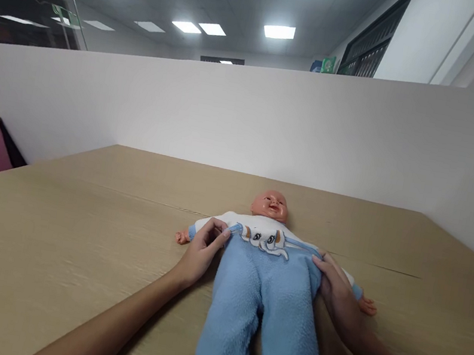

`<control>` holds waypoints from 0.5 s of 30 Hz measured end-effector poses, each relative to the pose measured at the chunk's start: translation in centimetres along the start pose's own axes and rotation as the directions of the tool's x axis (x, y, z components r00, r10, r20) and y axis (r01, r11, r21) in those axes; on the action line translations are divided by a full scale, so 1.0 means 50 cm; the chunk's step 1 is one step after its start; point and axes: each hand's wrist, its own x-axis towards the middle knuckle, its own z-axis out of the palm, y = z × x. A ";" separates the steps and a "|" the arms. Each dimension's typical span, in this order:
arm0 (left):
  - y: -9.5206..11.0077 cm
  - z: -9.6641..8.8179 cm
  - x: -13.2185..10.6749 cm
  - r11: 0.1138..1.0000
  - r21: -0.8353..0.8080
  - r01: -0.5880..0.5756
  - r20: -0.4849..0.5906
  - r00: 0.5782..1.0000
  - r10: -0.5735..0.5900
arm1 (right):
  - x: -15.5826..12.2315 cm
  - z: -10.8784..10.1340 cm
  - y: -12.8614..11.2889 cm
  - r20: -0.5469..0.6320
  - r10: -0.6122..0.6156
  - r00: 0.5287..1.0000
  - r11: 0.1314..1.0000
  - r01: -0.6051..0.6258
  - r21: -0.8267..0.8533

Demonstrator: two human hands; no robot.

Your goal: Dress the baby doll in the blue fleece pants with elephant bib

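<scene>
Blue trousers (236, 304) already chest-high on doll (270, 206), between left grip (203, 250) and right grip (336, 288); both pinch the upper edge, not yet released.

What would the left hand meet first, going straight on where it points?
Likely the doll's outfit, at its white chest: the left hand seems to hold the blue edge; depth is unclear.

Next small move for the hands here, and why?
I'd probably pull lightly and evenly sideways to level the top edge of the blue trousers: the left hand and right hand seem to hold opposite sides near it, and the doll lies face up with its arms spread.
</scene>
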 end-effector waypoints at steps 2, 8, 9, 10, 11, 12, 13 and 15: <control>-0.002 0.003 -0.001 0.999 0.031 -0.017 -0.060 0.998 0.018 | 0.018 -0.011 -0.021 0.031 0.041 0.999 0.999 -0.040 -0.021; -0.009 0.005 0.003 0.998 0.062 -0.016 -0.146 0.989 0.024 | 0.098 -0.020 -0.027 0.130 0.127 0.983 0.955 -0.086 -0.283; -0.007 0.005 0.004 0.997 0.077 -0.016 -0.140 0.990 0.026 | 0.106 -0.013 -0.025 0.102 0.103 0.989 0.946 -0.066 -0.317; -0.005 0.005 0.004 0.995 0.097 -0.019 -0.135 0.990 0.032 | 0.112 -0.003 -0.026 0.072 0.073 0.995 0.939 -0.044 -0.340; -0.003 0.005 0.003 0.993 0.118 -0.023 -0.129 0.991 0.038 | 0.116 0.010 -0.031 0.052 0.023 0.998 0.928 -0.002 -0.371; 0.000 0.006 0.003 0.990 0.136 -0.027 -0.124 0.991 0.044 | 0.119 0.026 -0.041 0.044 -0.048 0.998 0.910 0.062 -0.411; 0.002 0.006 0.002 0.989 0.148 -0.029 -0.120 0.992 0.047 | 0.123 0.046 -0.056 0.060 -0.125 0.990 0.882 0.139 -0.450; 0.006 0.008 -0.001 0.987 0.158 -0.037 -0.121 0.991 0.057 | 0.136 0.095 -0.093 0.186 -0.281 0.941 0.779 0.337 -0.529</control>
